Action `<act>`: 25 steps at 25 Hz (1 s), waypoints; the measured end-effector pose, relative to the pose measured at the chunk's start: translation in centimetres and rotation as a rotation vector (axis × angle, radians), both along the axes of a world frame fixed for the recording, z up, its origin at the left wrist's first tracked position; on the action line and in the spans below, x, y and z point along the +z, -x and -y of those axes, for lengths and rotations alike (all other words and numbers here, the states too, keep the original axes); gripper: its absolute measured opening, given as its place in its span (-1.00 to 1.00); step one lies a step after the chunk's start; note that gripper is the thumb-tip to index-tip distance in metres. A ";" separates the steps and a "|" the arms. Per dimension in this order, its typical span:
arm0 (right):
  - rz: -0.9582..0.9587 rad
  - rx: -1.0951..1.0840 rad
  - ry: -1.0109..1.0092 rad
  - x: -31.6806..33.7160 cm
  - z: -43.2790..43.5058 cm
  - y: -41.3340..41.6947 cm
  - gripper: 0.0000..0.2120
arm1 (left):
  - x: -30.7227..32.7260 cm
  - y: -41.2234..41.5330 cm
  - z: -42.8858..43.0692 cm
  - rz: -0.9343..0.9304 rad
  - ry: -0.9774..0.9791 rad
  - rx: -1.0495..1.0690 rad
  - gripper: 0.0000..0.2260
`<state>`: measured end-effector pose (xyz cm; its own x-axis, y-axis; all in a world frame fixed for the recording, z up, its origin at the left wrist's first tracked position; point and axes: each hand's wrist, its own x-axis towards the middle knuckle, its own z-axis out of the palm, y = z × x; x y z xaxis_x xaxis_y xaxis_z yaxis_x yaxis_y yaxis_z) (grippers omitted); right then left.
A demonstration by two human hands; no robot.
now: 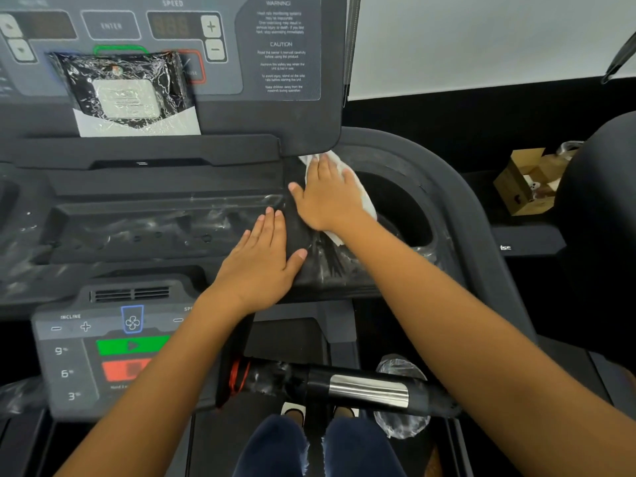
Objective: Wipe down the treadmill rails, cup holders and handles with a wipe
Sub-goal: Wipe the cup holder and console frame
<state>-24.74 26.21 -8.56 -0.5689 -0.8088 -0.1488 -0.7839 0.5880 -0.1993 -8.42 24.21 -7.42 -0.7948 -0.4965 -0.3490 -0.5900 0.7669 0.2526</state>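
- A handle with a metal grip plate crosses just above the person's knees.
- The left hand lies flat on the plastic-wrapped tray ledge, fingers straight and together, holding nothing.
- The right hand presses a white wipe with straight fingers against the left rim of the cup holder.
- A wipes pack leans on the console.
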 end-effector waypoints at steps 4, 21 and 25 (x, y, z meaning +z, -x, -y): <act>-0.080 -0.055 0.019 -0.7 -2.3 3.4 -0.46 | -0.1 -0.1 0.1 -0.010 0.001 -0.011 -0.36; -0.180 -0.080 0.361 0.2 -2.4 3.7 -0.82 | -0.3 -0.1 0.0 0.000 0.019 -0.009 -0.36; -0.152 0.009 0.428 -0.1 -1.9 2.4 -0.76 | -0.2 0.2 -0.4 0.016 0.034 0.032 -0.35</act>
<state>-27.16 28.10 -8.63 -0.5513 -0.7843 0.2845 -0.8276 0.4711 -0.3052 -8.65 24.63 -7.59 -0.7726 -0.5337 -0.3438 -0.6183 0.7556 0.2166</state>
